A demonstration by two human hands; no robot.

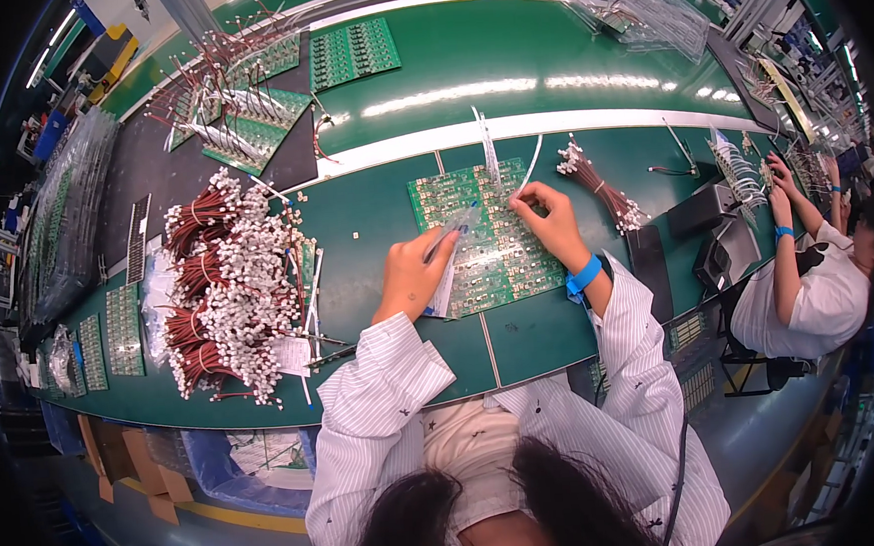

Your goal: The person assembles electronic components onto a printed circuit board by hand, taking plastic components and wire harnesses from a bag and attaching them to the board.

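A green panel of circuit boards [496, 259] lies on the bench in front of me. My left hand [415, 274] is closed around a small bundle of thin white strips with blue ends [463, 218], probably flat ribbon cables, held over the panel's left part. Over the panel's upper right, my right hand [551, 224] pinches a thin white strip [530, 167], which curves up from the fingertips. Several similar white strips [489, 148] stand up from the panel's far edge. The exact contact under my right fingertips is too small to make out.
Bundled brown cables with white connectors [228, 286] are piled on the left; another bundle [602, 185] lies right. Wired boards [253, 124] and a bare panel [354, 53] sit farther back. Black bins [720, 231] stand right, near a co-worker [803, 291]. A blue wristband [584, 276] circles my right wrist.
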